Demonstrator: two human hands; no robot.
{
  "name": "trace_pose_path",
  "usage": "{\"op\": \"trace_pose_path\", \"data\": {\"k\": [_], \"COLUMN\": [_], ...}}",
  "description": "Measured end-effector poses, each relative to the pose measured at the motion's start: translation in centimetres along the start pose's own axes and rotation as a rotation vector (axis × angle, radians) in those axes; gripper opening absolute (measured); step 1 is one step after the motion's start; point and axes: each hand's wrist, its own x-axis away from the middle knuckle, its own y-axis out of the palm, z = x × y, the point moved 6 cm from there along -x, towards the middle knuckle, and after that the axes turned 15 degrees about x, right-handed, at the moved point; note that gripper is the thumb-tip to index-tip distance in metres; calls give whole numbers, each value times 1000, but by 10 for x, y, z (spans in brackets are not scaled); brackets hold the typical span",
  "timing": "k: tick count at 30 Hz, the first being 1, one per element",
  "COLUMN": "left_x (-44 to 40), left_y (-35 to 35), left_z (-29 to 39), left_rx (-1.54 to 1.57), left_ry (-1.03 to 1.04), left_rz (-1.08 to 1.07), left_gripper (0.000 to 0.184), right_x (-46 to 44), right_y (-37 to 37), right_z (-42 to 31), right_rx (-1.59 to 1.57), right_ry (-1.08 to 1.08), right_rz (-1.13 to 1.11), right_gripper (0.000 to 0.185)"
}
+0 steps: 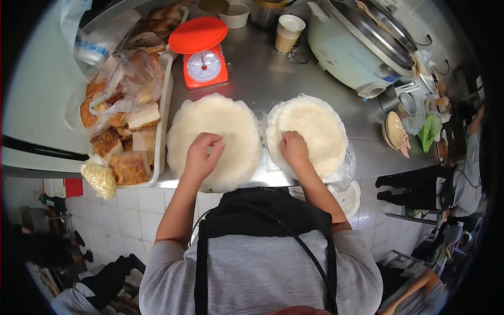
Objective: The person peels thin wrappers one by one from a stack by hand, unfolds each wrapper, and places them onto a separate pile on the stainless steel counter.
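Two round stacks of thin whitish sheets, which look like rice paper, lie side by side at the near edge of the steel counter. My left hand (203, 156) is over the left stack (218, 116), fingers bent and thumb held apart, with nothing visible between them. On the left part of the right stack (323, 134) rests my right hand (294, 148). Its fingers are curled together, and their tips are partly hidden, so whatever they pinch does not show. Clear plastic wrap (344, 176) sticks out beneath the right stack.
A tray (164, 113) of roasted meat chunks (131, 167) stands at the left, a bag of pale shreds (100, 177) at its corner. Behind are a red scale (206, 65), a paper cup (289, 34) and a large cooker (349, 52). Bowls (394, 129) sit right; other people are around.
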Motion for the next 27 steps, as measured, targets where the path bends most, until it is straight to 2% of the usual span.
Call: {"op": "trace_pose_path", "data": {"k": [1, 5, 8, 10, 14, 16, 19, 22, 25, 27], "left_x": [-4, -18, -23, -28, -32, -31, -28, -26, -23, -20], "left_y": [15, 85, 126, 145, 171, 176, 180, 183, 186, 187], "left_z": [-5, -13, -22, -28, -39, -39, -40, -34, -32, -34], "left_rx": [121, 539, 602, 505, 293, 314, 351, 333, 286, 333], "left_ry": [-67, -380, -562, -547, -424, -459, -481, -465, -465, -485], "left_rz": [-29, -225, -202, -214, -222, -212, -193, -186, -170, -152], "left_gripper": [12, 16, 19, 19, 18, 15, 11, 9, 6, 5], "right_x": [-1, 9, 22, 29, 34, 35, 36, 36, 28, 23], "right_y": [-3, -1, 2, -3, -8, -13, -7, -12, -15, -4], "right_z": [2, 25, 30, 28, 29, 29, 33, 34, 34, 35], "right_rx": [-37, -748, -1112, -1231, -1253, -1305, -1255, -1377, -1347, -1320], "right_ry": [-40, 202, 320, 332, 276, 304, 200, 234, 227, 287], "right_rz": [28, -223, -371, -450, -511, -522, -545, -491, -472, -553], "right_gripper": [16, 9, 8, 7, 8, 9, 9, 10, 11, 13]}}
